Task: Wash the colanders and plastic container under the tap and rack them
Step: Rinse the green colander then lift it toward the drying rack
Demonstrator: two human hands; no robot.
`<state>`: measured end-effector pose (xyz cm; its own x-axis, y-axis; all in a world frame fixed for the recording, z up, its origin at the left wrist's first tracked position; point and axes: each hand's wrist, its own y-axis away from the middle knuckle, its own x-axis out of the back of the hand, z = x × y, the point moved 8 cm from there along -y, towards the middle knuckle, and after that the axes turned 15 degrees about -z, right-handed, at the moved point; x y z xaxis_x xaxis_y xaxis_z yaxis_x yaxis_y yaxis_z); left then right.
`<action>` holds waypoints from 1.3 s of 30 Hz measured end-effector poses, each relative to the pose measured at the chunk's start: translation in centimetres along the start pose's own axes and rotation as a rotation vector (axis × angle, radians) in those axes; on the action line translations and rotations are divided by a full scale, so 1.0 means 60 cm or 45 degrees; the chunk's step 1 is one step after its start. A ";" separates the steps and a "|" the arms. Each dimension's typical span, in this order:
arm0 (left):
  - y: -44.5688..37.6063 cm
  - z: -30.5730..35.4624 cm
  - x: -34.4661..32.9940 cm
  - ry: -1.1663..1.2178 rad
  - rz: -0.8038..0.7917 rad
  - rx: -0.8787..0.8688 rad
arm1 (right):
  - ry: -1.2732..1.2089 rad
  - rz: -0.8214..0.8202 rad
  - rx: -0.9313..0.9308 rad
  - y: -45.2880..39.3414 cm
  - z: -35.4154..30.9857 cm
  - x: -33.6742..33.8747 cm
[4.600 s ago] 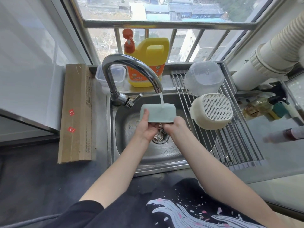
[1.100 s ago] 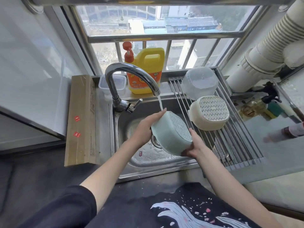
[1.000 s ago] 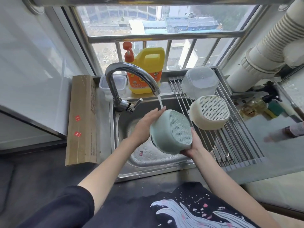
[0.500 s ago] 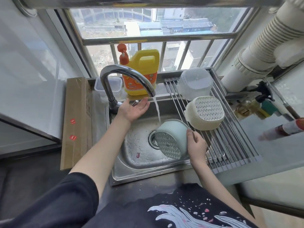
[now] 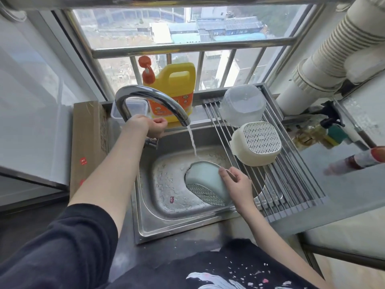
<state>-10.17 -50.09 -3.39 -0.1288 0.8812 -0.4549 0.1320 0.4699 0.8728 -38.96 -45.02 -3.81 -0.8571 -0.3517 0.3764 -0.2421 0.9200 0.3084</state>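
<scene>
Head view: right hand [image 5: 237, 184] gripping the green colander [image 5: 205, 181] by its rim, tipped over the sink [image 5: 166, 222] (water running off the tap [image 5: 150, 97]). Left hand [image 5: 151, 127] curled at the tap lever, actual grip hidden. Cream colander [image 5: 257, 143] and clear container [image 5: 242, 104] upside down on the rack [image 5: 291, 188].

The left hand [image 5: 153, 127] covers the chrome tap lever [image 5: 150, 142]; whether it grips is indeterminable. The red-capped bottle [image 5: 358, 159] at the counter's right edge is blurred and cut off.
</scene>
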 end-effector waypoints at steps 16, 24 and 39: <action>0.053 -0.069 0.106 -2.037 -0.553 -0.251 | -1.512 -0.034 0.028 -0.029 -0.025 0.022; 0.042 -0.085 0.155 -2.031 -0.379 -0.368 | -0.699 0.421 -0.455 0.004 -0.003 0.033; 0.053 -0.117 0.136 -2.017 -0.746 -0.340 | -1.206 0.052 -0.323 -0.022 -0.041 -0.028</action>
<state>-17.71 -41.79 -3.10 0.9528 -0.1287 -0.2749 0.2491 0.8491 0.4658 -36.09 -46.09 -2.68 -0.8997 0.0659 -0.4315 -0.1941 0.8249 0.5308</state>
